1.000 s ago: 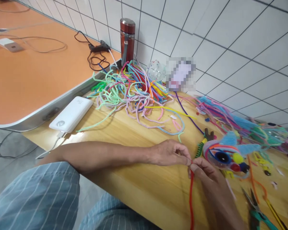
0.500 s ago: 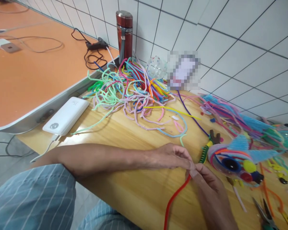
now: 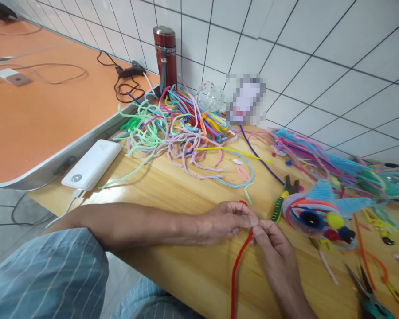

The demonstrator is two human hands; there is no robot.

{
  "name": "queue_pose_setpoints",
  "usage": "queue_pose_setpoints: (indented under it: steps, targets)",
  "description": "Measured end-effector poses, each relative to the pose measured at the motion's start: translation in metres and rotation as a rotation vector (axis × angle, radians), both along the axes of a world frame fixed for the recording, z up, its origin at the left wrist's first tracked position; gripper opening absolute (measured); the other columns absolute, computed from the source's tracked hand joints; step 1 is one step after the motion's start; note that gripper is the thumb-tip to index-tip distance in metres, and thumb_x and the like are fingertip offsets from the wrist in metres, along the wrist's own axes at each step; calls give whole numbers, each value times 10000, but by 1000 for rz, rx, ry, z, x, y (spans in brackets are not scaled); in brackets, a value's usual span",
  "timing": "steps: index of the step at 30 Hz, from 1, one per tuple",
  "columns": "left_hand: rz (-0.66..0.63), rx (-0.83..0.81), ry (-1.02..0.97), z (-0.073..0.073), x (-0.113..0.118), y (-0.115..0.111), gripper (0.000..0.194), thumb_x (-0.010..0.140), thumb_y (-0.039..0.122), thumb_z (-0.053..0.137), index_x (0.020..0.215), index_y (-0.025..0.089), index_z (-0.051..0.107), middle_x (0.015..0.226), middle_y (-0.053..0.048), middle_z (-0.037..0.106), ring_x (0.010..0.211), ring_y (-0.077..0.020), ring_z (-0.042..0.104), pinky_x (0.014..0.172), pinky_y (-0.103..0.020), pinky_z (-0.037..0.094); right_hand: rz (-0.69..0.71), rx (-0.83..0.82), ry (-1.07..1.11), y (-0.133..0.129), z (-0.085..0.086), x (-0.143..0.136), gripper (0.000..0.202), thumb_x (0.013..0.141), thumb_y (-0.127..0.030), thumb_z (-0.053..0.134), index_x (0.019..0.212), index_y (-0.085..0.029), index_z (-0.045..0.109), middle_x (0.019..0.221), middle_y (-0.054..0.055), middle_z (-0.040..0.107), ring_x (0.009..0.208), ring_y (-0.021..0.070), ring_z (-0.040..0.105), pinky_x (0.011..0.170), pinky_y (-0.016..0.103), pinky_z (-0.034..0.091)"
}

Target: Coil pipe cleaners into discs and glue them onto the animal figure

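Note:
A red pipe cleaner [image 3: 236, 268] runs between my two hands, its long end hanging toward the table's front edge. My left hand [image 3: 232, 219] pinches it, and a short red bit shows just above that hand's fingers. Fingertips against the left ones, my right hand [image 3: 274, 246] grips the same pipe cleaner. Right behind my right hand lies a yellow-and-green handled tool [image 3: 279, 206]. Beside it sits a fish-like craft figure [image 3: 322, 215] with a black eye, coloured pom-poms and light blue fins.
Piled pipe cleaners [image 3: 173, 124] lie at the back, near a red thermos [image 3: 165, 62] and a clear ball [image 3: 210, 96]. A white power bank [image 3: 92, 164] stands left. Pliers [image 3: 367, 288] lie front right. More pipe cleaners [image 3: 319, 153] line the wall.
The camera view has shifted slightly. My hands stay together on the red pipe cleaner, and a short red piece now shows above my left fingers.

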State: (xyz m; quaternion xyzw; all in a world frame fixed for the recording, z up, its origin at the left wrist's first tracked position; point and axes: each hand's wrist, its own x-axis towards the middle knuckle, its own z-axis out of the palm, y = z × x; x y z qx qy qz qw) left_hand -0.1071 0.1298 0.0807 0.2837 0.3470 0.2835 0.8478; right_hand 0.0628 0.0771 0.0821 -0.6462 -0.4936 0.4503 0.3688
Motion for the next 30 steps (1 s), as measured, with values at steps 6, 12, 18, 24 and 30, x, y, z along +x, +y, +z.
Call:
queue_pose_setpoints:
  steps: [6,12,18,24,30]
  targets:
    - [-88,59,17,2,-1,4,385,700,446,879,816,164,643,634,71,555,508,-46,375,528,-238,251,24,-24,56,-1,-4,8,498,822,-706,723,721,-231,615,700,15,595,690,192,543,663,305,481]
    - [-375,459,138,12,-12,31,135,821,236,817,820,139,724,734,37,674,710,-83,565,723,-225,430,84,-199,192,-8,12,21,374,814,-573,777,749,-227,651,666,-13,588,620,159,494,613,293,395]
    - [-240,451,108,17,-11,20,160,801,248,821,801,140,703,703,43,645,689,-75,528,692,-212,403,100,-100,79,-6,33,15,339,831,-533,762,741,-224,655,676,-14,578,668,167,519,674,301,441]
    - [53,125,-28,15,-4,-8,412,673,466,857,802,164,608,608,75,503,529,-56,370,531,-236,241,4,69,50,0,16,-7,444,829,-638,744,723,-230,607,667,-3,575,673,177,527,675,307,460]
    - [-12,215,-79,15,-5,-1,496,678,569,866,817,162,619,641,44,585,529,-58,393,528,-237,249,-11,121,100,-1,12,-3,384,859,-588,735,759,-225,662,728,13,630,737,189,560,725,312,462]
